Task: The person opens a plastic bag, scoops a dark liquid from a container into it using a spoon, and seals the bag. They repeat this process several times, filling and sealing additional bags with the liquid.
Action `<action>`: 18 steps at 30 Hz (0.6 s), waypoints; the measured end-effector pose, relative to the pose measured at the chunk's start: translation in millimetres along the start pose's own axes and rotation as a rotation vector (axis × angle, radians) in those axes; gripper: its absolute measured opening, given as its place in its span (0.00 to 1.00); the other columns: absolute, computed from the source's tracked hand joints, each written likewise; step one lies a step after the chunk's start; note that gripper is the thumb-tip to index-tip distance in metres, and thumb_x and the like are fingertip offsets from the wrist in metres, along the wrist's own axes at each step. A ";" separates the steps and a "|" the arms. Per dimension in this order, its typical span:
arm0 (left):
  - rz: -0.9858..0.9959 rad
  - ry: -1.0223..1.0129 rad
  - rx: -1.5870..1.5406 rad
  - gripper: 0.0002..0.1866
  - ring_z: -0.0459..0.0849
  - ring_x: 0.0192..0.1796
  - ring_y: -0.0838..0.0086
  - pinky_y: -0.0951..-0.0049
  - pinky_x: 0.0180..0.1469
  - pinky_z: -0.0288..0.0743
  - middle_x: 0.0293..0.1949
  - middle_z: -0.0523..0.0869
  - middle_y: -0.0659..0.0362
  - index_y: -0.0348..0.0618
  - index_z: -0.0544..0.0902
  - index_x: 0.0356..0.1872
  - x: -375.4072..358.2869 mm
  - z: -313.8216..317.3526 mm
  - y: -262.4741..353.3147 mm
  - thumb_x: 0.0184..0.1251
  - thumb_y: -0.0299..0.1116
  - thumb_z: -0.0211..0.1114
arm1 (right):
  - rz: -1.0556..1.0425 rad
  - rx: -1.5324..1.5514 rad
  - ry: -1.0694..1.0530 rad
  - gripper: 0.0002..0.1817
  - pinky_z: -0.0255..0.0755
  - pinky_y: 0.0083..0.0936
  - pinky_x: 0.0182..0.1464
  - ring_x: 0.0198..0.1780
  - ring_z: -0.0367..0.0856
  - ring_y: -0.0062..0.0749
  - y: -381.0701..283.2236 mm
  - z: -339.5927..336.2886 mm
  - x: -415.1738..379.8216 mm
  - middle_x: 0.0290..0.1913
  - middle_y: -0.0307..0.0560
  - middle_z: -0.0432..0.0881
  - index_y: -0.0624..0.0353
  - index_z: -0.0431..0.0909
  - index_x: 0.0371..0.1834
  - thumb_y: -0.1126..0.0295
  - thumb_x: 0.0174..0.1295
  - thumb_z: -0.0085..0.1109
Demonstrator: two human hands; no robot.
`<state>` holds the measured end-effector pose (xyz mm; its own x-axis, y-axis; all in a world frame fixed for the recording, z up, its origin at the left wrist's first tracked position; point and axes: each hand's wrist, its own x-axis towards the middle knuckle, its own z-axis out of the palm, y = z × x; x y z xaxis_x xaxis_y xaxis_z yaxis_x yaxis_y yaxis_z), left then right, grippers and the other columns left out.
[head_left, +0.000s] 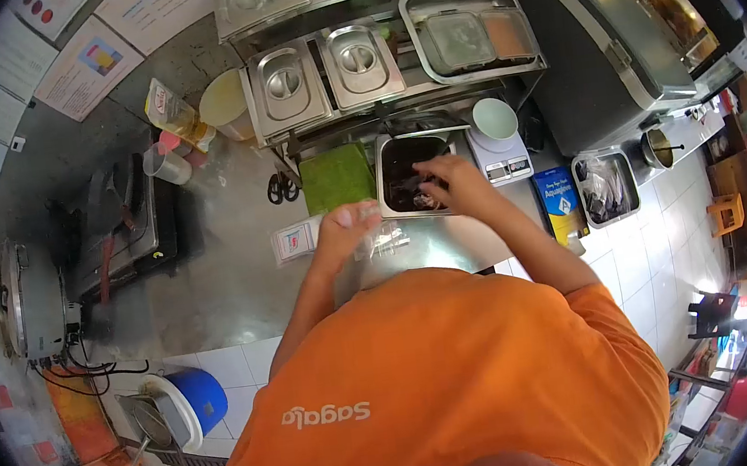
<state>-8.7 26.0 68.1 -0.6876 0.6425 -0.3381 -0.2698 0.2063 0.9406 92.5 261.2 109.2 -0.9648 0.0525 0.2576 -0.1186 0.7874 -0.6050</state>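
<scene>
My left hand (347, 227) is closed at the counter's front, its fingers pinching what looks like a clear plastic bag (385, 243). The bag hangs low over the steel surface and is hard to make out. My right hand (452, 179) reaches over a rectangular steel pan (422, 214), fingers curled together at its right side. Dark pieces (401, 192) lie inside the pan, partly covered by that hand. Whatever the right fingertips hold is hidden. Left of the pan lies a green board (337, 175), and a small white packet (295, 239) sits beside my left hand.
A kitchen scale (505, 168) carries a pale bowl (495, 118) right of the pan. Farther right are a blue-and-yellow packet (559, 204) and a tray of plastic bags (603, 186). Black-handled scissors (282, 188) lie left. Lidded steel pans (288, 83) stand on a rack behind.
</scene>
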 end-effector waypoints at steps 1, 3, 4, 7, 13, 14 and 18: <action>0.002 0.007 -0.004 0.16 0.79 0.50 0.72 0.71 0.45 0.73 0.49 0.83 0.53 0.35 0.78 0.35 9.6 -8.6 -9.5 0.55 0.37 0.72 | -0.018 -0.180 -0.021 0.13 0.73 0.31 0.47 0.44 0.79 0.40 14.4 1.8 9.7 0.41 0.49 0.82 0.59 0.81 0.42 0.71 0.52 0.61; -0.057 0.001 -0.524 0.20 0.78 0.51 0.71 0.70 0.47 0.71 0.52 0.81 0.52 0.36 0.76 0.43 26.0 -22.4 -19.3 0.58 0.40 0.70 | -0.148 -0.414 -0.080 0.11 0.72 0.30 0.47 0.44 0.78 0.38 45.9 9.9 24.3 0.39 0.47 0.82 0.58 0.82 0.39 0.71 0.51 0.60; -0.054 0.007 -0.525 0.20 0.78 0.51 0.71 0.70 0.47 0.71 0.52 0.81 0.52 0.36 0.76 0.43 32.7 -23.8 -17.5 0.58 0.40 0.70 | -0.272 -0.646 -0.137 0.10 0.71 0.29 0.47 0.44 0.78 0.36 57.2 14.5 30.8 0.38 0.45 0.83 0.56 0.83 0.35 0.70 0.50 0.58; -0.182 0.003 -0.562 0.23 0.77 0.51 0.71 0.69 0.50 0.69 0.50 0.81 0.53 0.38 0.73 0.49 55.0 -10.3 -15.3 0.62 0.44 0.66 | -0.219 -0.925 -0.395 0.10 0.69 0.33 0.49 0.49 0.75 0.35 76.4 22.7 41.3 0.33 0.40 0.83 0.48 0.86 0.34 0.67 0.46 0.64; -0.199 0.086 -0.838 0.22 0.76 0.48 0.72 0.72 0.48 0.69 0.43 0.80 0.59 0.44 0.76 0.47 86.8 37.3 11.9 0.60 0.46 0.67 | -0.217 -0.793 -0.583 0.05 0.71 0.35 0.45 0.40 0.80 0.38 43.3 -7.8 39.9 0.31 0.43 0.81 0.51 0.84 0.26 0.69 0.49 0.58; -0.179 0.140 -0.849 0.20 0.77 0.47 0.72 0.73 0.48 0.69 0.42 0.81 0.59 0.44 0.77 0.46 92.0 43.4 15.8 0.59 0.46 0.68 | -0.188 -0.758 -0.486 0.05 0.74 0.35 0.40 0.37 0.82 0.39 47.6 -9.8 36.8 0.29 0.44 0.81 0.53 0.83 0.24 0.71 0.48 0.57; -0.087 0.190 -0.776 0.16 0.78 0.40 0.75 0.74 0.44 0.70 0.37 0.82 0.62 0.45 0.80 0.40 104.4 67.1 23.1 0.57 0.43 0.70 | -0.114 -0.895 -0.289 0.05 0.78 0.34 0.29 0.33 0.84 0.41 74.2 -15.0 25.9 0.29 0.49 0.81 0.59 0.81 0.24 0.74 0.48 0.55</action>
<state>-41.4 147.3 56.6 -0.7263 0.4972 -0.4747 -0.6718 -0.3668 0.6436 62.2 330.2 82.2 -0.9934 -0.1139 0.0103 -0.1079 0.9633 0.2456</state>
